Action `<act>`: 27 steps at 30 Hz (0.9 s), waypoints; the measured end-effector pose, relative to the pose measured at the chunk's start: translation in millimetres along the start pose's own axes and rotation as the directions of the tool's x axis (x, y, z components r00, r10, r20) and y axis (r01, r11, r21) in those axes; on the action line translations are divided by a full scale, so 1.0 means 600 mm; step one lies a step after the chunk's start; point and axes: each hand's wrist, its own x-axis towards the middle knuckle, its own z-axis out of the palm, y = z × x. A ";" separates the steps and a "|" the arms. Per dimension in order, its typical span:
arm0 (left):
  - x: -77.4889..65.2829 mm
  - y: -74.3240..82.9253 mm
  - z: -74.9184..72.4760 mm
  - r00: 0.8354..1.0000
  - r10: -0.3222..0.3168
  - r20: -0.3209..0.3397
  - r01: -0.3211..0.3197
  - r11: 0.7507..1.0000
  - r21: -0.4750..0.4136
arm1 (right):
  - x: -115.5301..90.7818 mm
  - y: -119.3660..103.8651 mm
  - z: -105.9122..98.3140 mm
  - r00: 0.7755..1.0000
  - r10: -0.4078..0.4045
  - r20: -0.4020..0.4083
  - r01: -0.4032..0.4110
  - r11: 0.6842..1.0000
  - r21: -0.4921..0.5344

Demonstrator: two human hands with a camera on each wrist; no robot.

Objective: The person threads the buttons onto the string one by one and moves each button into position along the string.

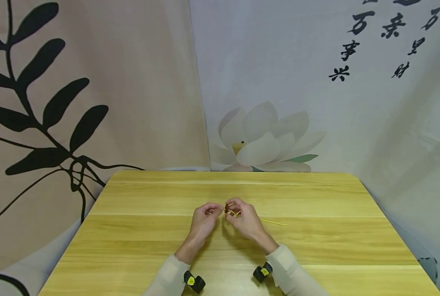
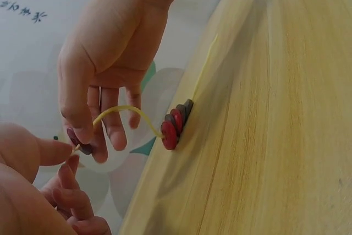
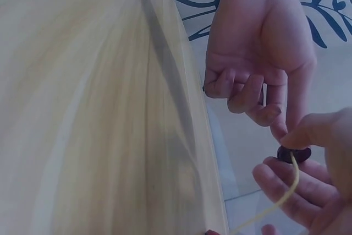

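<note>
My right hand pinches a dark red, round bead between thumb and fingers. A yellow cord runs from this bead and arches across to a row of strung red and dark grey disc beads at the table. Close against the held bead, my left hand pinches a short pale cord tip between thumb and index finger; its other fingers are curled. The fingertips of both hands nearly meet, and exact contact is partly hidden.
The wooden table lies beneath both hands. The cord's free tail extends over the tabletop to the right of the right hand. Behind the table hang cloths printed with a plant, a lotus and writing.
</note>
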 end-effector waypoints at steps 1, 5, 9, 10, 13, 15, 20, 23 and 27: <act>0.000 0.000 0.000 1.000 -0.003 0.001 0.003 1.000 0.003 | 0.000 0.000 0.000 1.000 0.000 0.002 0.000 1.000 -0.003; -0.001 -0.001 0.000 1.000 -0.009 0.005 0.009 1.000 0.011 | 0.000 -0.001 0.001 1.000 0.006 0.010 -0.006 1.000 -0.006; -0.001 0.000 0.001 1.000 -0.010 0.008 0.010 1.000 0.002 | 0.000 -0.003 0.001 1.000 0.011 0.010 -0.011 1.000 -0.012; -0.001 0.000 0.001 1.000 -0.007 0.007 0.007 1.000 0.000 | 0.000 -0.002 0.001 1.000 0.010 0.010 -0.010 1.000 -0.013; -0.001 0.001 0.001 1.000 -0.001 0.004 0.001 1.000 -0.004 | 0.000 -0.002 0.000 1.000 0.007 0.009 -0.007 1.000 -0.015; -0.001 0.002 0.001 1.000 -0.001 0.000 0.001 1.000 -0.004 | 0.001 -0.002 0.000 1.000 0.006 0.009 -0.005 1.000 -0.012; -0.002 0.002 0.001 1.000 -0.013 0.008 0.013 1.000 0.008 | 0.000 -0.004 0.001 1.000 0.009 0.011 -0.009 1.000 -0.006; -0.002 0.001 0.000 1.000 -0.007 0.023 0.007 1.000 0.014 | 0.000 -0.004 0.001 1.000 0.009 0.009 -0.009 1.000 -0.006; -0.006 0.009 -0.001 0.999 -0.005 0.038 0.004 1.000 0.012 | 0.001 -0.004 0.001 1.000 0.008 0.009 -0.008 1.000 -0.001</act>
